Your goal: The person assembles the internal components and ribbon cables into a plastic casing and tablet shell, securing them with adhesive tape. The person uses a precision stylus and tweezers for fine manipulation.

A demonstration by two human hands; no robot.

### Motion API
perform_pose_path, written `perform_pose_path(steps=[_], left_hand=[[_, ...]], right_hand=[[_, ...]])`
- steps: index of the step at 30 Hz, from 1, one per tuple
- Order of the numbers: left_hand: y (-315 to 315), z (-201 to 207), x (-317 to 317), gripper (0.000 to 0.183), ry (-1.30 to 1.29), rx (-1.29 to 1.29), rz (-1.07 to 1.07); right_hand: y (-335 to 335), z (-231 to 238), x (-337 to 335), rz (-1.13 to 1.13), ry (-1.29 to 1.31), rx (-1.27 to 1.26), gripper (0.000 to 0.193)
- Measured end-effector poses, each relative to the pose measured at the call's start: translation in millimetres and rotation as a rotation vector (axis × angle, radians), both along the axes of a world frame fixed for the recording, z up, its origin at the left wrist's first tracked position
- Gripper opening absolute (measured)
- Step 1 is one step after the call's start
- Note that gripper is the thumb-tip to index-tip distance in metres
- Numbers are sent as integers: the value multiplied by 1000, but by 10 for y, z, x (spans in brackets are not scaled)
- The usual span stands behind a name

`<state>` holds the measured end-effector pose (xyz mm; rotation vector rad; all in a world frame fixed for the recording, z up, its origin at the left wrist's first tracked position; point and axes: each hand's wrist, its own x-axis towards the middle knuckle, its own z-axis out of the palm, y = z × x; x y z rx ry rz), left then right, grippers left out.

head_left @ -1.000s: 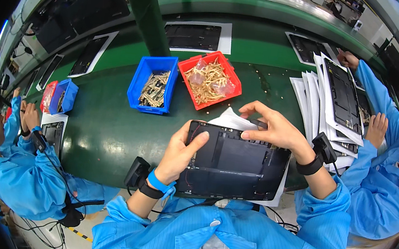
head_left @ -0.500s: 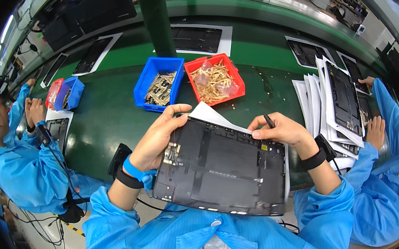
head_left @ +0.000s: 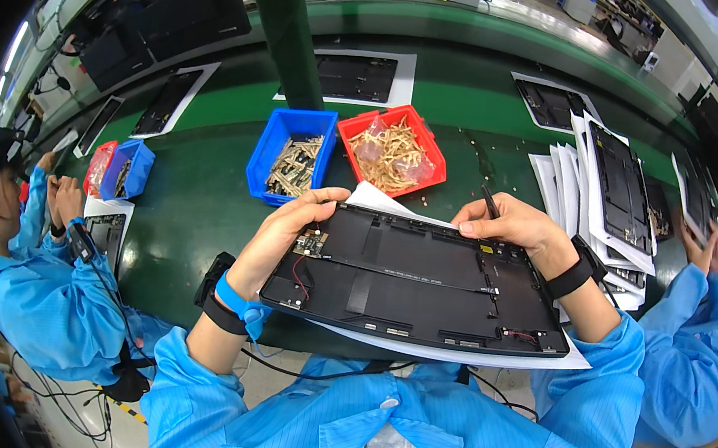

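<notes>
A black tablet back housing, with a small circuit board and thin red wires in it, is held tilted before me over a white sheet. My left hand is closed on its upper left corner, thumb on top. At the upper right edge, my right hand pinches the housing and the sheet. A slim black pen-like tool sticks up between the fingers of that hand. What lies under the sheet is hidden.
On the green bench, a blue bin and a red bin hold small tan strips. Right of them stands a stack of sheets and housings. More housings lie farther back, by a green post. Co-workers sit on both sides.
The housing's near edge has swung down and right, showing its interior and the sheet below. At right, the co-worker's hands have left the stack and now hold a panel.
</notes>
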<state>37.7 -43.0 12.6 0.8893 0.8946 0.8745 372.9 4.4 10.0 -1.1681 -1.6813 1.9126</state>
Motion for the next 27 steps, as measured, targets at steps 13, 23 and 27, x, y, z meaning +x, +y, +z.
perform_pose_path(steps=[13,23,27], left_hand=[[-320,505,42,53,-65,827,544],[-1087,663,82,60,284,2124,1416],[-1019,597,55,57,310,2061,1577]], right_hand=[[1514,413,411,-769,53,774,22],[2514,-517,16,-1237,-787,866,29],[2637,-442,96,-956,-1212,1318,16]])
